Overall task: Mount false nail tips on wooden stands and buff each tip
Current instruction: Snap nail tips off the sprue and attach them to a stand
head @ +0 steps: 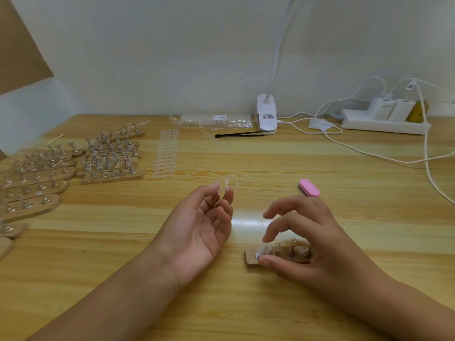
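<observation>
The right hand pinches a clear nail tip between thumb and forefinger and holds it down onto the end peg of a wooden stand, which lies on the desk under its palm. The other fingers arch over the stand's remaining pegs, probably to leave them free while this tip is seated.

The left hand lies palm up just beside it. Its thumb and fingertips are closed lightly on a clear sprue of tips, kept raised off the desk so that the next tip is within easy reach. The two hands are apart and do not touch.

A pink buffer block shows just beyond the right hand's knuckles. I cannot tell whether it rests on the desk or is tucked behind the fingers. Buffing looks not yet begun on this stand.

Far to the left of the left hand stand rows of filled stands, and between them and the hands lie strips of tips. Beyond both hands, by the wall, are a bag of tips, a thin black tool and a clip lamp. To the right of the right hand a power strip trails a white cable across the desk. It lies well apart from the stand, so nothing crowds the work except the right hand itself, which hides most of the stand.
</observation>
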`<state>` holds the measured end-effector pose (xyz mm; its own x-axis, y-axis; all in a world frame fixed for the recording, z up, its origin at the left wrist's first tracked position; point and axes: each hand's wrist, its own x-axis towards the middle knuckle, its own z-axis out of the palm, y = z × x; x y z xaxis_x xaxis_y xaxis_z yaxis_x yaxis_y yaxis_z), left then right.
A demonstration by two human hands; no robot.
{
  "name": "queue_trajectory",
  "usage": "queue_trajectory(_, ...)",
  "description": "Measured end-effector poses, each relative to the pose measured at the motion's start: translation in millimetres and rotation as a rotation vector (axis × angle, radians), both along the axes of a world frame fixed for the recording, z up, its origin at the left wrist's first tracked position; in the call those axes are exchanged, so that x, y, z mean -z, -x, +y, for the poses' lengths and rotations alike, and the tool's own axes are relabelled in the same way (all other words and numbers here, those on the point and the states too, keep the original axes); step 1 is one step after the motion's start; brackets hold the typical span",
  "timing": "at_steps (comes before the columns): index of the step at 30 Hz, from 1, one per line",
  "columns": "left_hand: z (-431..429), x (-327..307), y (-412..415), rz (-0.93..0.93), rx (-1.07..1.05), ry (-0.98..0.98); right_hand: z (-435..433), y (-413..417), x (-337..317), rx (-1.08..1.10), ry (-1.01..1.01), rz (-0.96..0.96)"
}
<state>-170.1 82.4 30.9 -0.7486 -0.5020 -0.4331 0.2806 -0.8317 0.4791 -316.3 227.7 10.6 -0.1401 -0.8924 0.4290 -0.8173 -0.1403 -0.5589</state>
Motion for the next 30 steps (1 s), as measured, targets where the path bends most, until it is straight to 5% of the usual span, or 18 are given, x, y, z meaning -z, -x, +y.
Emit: queue_trajectory(30,5.0,-2.6,0.9,-0.014,0.045,0.022,-0.7,2.8,-3.1,-0.028,0.002,0.153)
